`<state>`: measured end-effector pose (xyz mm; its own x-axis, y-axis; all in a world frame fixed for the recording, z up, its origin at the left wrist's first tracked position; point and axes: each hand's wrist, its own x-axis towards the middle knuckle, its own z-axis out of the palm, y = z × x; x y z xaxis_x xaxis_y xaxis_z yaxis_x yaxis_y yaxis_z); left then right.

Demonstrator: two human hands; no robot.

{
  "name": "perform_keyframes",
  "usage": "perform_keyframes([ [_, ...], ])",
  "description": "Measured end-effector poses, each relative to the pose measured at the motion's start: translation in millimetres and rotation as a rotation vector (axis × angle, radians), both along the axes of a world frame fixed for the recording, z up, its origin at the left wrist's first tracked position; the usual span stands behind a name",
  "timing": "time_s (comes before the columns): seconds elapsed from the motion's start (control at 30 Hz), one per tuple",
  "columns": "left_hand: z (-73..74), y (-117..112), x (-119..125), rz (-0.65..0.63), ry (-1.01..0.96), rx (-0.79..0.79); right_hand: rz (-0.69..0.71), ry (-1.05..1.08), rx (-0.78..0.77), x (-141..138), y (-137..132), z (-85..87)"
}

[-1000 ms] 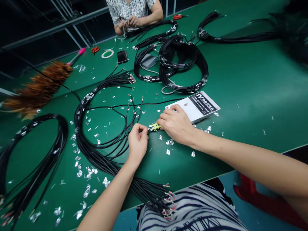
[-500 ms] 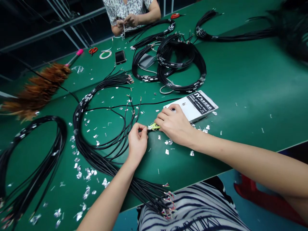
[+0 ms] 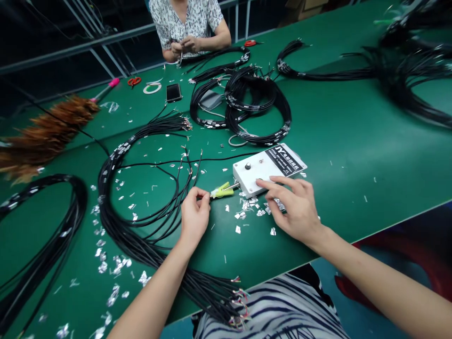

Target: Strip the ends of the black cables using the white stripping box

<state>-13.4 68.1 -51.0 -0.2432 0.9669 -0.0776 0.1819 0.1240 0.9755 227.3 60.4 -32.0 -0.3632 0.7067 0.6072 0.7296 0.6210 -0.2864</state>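
My left hand (image 3: 196,212) pinches the end of a black cable, right at the jaws of a yellow-green clip (image 3: 223,189). That clip sits on a metal shaft coming out of a white box (image 3: 251,174) with a black printed label and a knob. My right hand (image 3: 293,202) lies over the box's near side, fingers spread, the index fingertip touching its top. A bundle of black cables (image 3: 116,235) curves to the left of my left hand, its stripped ends (image 3: 240,301) near the table's front edge.
Coiled black cables (image 3: 259,136) lie beyond the box, more bundles at left and right. Foil scraps (image 3: 116,266) litter the green table (image 3: 353,160). A phone (image 3: 173,92), a tape roll (image 3: 152,88), red scissors (image 3: 134,82) and a brown duster (image 3: 52,136) lie farther back. A co-worker (image 3: 190,28) sits opposite.
My right hand has let go of the yellow-green clip and moved right onto the white box, its fingers spreading. My left hand stays at the cable end. The camera view has shifted slightly.
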Motion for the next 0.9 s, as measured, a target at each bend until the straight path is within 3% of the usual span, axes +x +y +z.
perform_keyframes([
  [0.2, 6.7, -8.3, -6.8, 0.077, 0.001, 0.008, -0.022, -0.004, 0.073, -1.9, 5.9, -1.3],
  [0.33, 22.4, -3.5, -26.8, 0.160, -0.008, 0.029, 0.032, 0.092, 0.045, -4.2, -1.9, 4.9],
  [0.53, 59.7, 57.3, -101.7, 0.403, -0.031, -0.027, 0.171, 0.131, -0.029, -10.3, -25.7, 4.1],
  [0.67, 58.7, 88.1, -123.0, 0.476, -0.002, -0.054, 0.231, 0.141, -0.105, -12.8, -35.1, -3.1],
  [0.73, 54.6, 84.5, -119.2, 0.454, 0.049, -0.045, 0.244, 0.143, -0.125, -12.5, -37.8, -5.5],
  [0.8, 56.8, 65.7, -112.2, 0.400, 0.113, -0.020, 0.255, 0.136, -0.141, -11.3, -39.8, -6.6],
  [0.87, 67.2, 33.5, -105.9, 0.242, 0.205, -0.015, 0.265, 0.130, -0.155, -10.2, -40.8, -6.9],
  [0.9, 74.3, 14.3, -103.4, 0.085, 0.257, -0.054, 0.272, 0.131, -0.162, -10.3, -40.9, -7.0],
])
